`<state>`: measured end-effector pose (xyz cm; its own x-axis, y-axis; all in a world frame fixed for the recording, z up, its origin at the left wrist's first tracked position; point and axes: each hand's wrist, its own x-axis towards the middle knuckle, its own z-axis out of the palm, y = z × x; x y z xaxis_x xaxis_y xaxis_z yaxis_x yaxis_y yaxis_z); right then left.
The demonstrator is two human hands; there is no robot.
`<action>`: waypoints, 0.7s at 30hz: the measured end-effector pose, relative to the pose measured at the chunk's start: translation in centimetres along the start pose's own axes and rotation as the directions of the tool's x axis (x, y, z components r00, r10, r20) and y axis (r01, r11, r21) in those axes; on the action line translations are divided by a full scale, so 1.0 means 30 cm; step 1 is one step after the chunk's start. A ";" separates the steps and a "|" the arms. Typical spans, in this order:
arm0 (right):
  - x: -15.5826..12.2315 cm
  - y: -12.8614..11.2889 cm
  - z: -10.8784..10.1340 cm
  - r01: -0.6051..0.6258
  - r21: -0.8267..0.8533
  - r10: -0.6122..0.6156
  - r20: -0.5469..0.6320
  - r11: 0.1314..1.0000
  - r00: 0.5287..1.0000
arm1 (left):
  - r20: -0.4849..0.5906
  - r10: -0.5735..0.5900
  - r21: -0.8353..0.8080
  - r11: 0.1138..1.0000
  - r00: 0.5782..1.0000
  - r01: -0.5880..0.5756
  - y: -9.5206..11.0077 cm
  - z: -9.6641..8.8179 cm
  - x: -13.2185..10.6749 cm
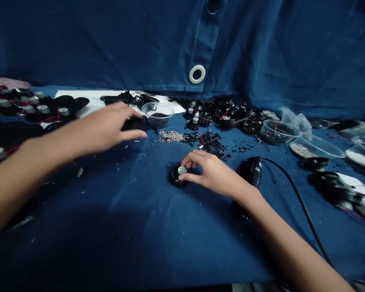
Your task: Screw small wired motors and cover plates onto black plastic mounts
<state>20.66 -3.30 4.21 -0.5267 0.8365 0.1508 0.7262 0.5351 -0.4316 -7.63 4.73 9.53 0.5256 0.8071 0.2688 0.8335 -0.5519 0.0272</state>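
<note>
My right hand [205, 168] pinches a small silver motor [182, 170] between thumb and fingers. The motor sits on a round black plastic piece [179, 181], which rests on the blue cloth. Over to the left, my left hand [114, 123] is stretched out above the cloth, its thumb and fingers apart. A dark shape [134, 125] shows between them; it does not look gripped, though blur hides its detail. Just beyond the left fingertips lie a clear bowl of small black bits [167, 111] and a pile of tiny silver screws [171, 136].
Loose black bits [211, 144] are scattered beyond my right hand. A black-handled tool with a cord [256, 172] lies beside my right forearm. Motors with red wires [43, 108] crowd the left; more black parts [226, 115] and clear tubs [275, 136] line the back and right.
</note>
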 end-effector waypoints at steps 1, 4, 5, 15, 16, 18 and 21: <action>-0.003 0.000 0.006 -0.024 0.033 0.024 -0.002 0.999 1.000 | -0.001 0.058 -0.069 0.996 0.998 -0.058 0.055 0.010 -0.027; -0.015 0.002 0.020 -0.078 0.130 0.077 0.014 0.988 0.997 | 0.013 0.156 -0.219 0.964 0.988 -0.150 0.156 0.059 -0.101; -0.020 0.004 0.022 -0.079 0.161 0.077 0.019 0.984 0.997 | 0.017 0.181 -0.256 0.951 0.983 -0.171 0.170 0.077 -0.121; -0.032 0.030 0.014 -0.031 0.299 0.014 0.058 0.954 0.998 | -0.011 0.293 -0.461 0.847 0.956 -0.265 0.231 0.205 -0.181; -0.030 0.031 0.015 -0.035 0.309 0.017 0.061 0.950 0.998 | -0.022 0.299 -0.457 0.846 0.954 -0.276 0.237 0.214 -0.182; -0.027 0.032 0.019 -0.041 0.328 0.022 0.063 0.944 0.998 | -0.038 0.311 -0.437 0.850 0.950 -0.296 0.244 0.231 -0.184; -0.026 0.030 0.022 -0.051 0.331 0.033 0.061 0.942 0.998 | -0.055 0.325 -0.404 0.858 0.944 -0.319 0.248 0.250 -0.187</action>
<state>21.42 -3.53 3.11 -0.5288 0.8448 0.0822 0.5646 0.4224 -0.7091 -3.10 -2.34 1.01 0.7575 0.5713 0.3159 0.4785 -0.8151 0.3266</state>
